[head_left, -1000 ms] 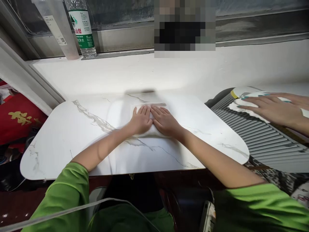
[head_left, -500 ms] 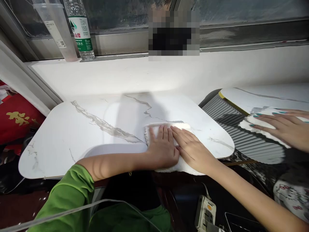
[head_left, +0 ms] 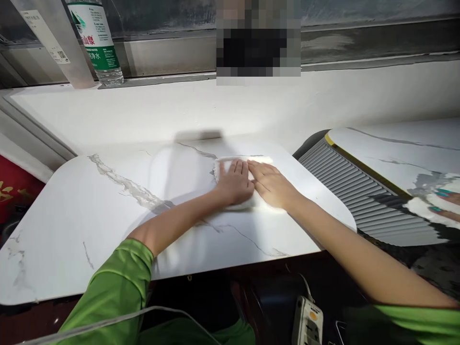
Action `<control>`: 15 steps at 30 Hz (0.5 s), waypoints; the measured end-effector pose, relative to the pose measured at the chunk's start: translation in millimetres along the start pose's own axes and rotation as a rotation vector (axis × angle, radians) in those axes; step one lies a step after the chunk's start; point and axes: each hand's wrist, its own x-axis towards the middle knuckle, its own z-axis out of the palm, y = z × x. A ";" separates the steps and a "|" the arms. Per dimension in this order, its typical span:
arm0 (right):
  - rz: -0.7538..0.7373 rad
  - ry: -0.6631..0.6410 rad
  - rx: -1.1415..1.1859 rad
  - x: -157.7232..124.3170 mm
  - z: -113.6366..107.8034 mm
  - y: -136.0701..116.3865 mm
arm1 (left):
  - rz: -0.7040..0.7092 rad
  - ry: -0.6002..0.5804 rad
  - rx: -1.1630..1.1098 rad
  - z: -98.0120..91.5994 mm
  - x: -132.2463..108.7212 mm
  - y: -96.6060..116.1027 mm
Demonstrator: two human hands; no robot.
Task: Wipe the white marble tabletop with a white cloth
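Several fingers (head_left: 237, 167) on white cloth (head_left: 257, 201), bottle (head_left: 97, 40) beside translucent cup (head_left: 70, 60), contents unclear

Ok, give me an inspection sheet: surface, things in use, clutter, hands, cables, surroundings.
Surface: white table, grey veining.
Things in use: white cloth on the table, under both hands.
Clutter: bottle and translucent container on the ledge behind.
Hands: left hand and right hand side by side, flat on the cloth.
Cables: pale cable across the foreground; another at the power strip.
Surroundings: someone else's fingers on a second cloth, far right.
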 end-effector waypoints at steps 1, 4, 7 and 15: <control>0.004 0.002 0.008 12.8 2.1 4.0 | -0.007 0.003 0.002 -1.6 10.7 -7.9; -0.013 0.004 0.036 50.0 8.3 14.3 | -0.040 0.025 0.015 -6.8 39.3 -31.3; -0.021 -0.008 0.048 80.8 14.1 21.2 | -0.068 0.044 0.027 -12.8 59.8 -51.2; 0.030 -0.022 0.007 95.3 13.6 15.2 | -0.065 0.047 0.014 -19.6 64.8 -66.3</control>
